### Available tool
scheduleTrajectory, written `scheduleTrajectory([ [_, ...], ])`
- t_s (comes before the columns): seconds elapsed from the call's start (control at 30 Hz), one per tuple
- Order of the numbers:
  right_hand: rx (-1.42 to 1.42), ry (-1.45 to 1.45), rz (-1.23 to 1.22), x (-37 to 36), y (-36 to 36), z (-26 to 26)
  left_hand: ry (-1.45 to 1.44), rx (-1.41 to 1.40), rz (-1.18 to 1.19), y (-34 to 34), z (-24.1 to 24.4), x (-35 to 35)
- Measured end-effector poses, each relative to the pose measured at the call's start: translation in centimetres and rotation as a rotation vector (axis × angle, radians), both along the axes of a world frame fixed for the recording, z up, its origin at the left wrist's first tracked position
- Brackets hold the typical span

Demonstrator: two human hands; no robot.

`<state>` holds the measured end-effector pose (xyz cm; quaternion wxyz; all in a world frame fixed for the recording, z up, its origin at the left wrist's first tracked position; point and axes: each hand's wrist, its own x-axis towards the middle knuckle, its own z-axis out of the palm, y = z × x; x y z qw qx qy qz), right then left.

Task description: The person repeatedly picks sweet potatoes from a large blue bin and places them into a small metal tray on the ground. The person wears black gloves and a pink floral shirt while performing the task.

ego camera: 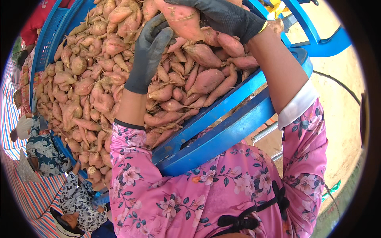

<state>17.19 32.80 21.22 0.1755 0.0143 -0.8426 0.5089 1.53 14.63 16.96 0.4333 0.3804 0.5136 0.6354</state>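
Observation:
A large pink sweet potato (182, 22) is at the top of the view, in my right hand (227, 19), which wears a dark coated glove. Its fingers reach over the potato's upper part, partly cut off by the frame. My left hand (152, 49), gloved in the same dark material and dirty, is just left of that potato, fingers bent and thumb apart; I see nothing held in it. Whether it touches the potato is unclear. Below and around both hands lies a large heap of sweet potatoes (98, 77), small and large, some with thin roots.
The blue plastic rim (214, 134) of the bin runs between my torso and the heap. Blue plastic frames (321, 46) stand at upper right, above pale ground with a dark cable (339, 81). Several people, one in patterned clothing (46, 154), are along the left side, near striped sheeting (32, 184).

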Motion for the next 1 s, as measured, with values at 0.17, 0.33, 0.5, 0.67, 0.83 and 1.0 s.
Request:
scheduleTrajectory([
  [0.17, 0.537, 0.008, -0.087, 1.2, 4.2, 0.2, 1.202, 0.042, -0.135, 0.8, -8.3, 3.9],
  [0.33, 0.57, 0.2, -0.137, -1.1, 4.4, -0.3, 1.296, -0.05, -0.457, -1.3, -13.5, 8.7],
  [0.5, 0.746, 0.274, -0.069, -1.7, 2.3, 0.6, 1.333, -0.267, -0.354, -6.6, -15.7, 12.1],
  [0.67, 0.495, 0.093, 0.022, -3.5, -0.1, -2.6, 1.199, -0.378, -0.461, -5.9, -16.4, 11.3],
  [0.83, 0.33, -0.014, 0.092, -3.0, -2.0, -2.1, 0.503, -0.631, -0.337, -5.6, -16.7, 8.4],
  [1.0, 0.07, -0.11, 0.14, -1.1, 0.7, -1.4, 0.32, -0.564, -0.228, -4.4, -13.3, 5.7],
])
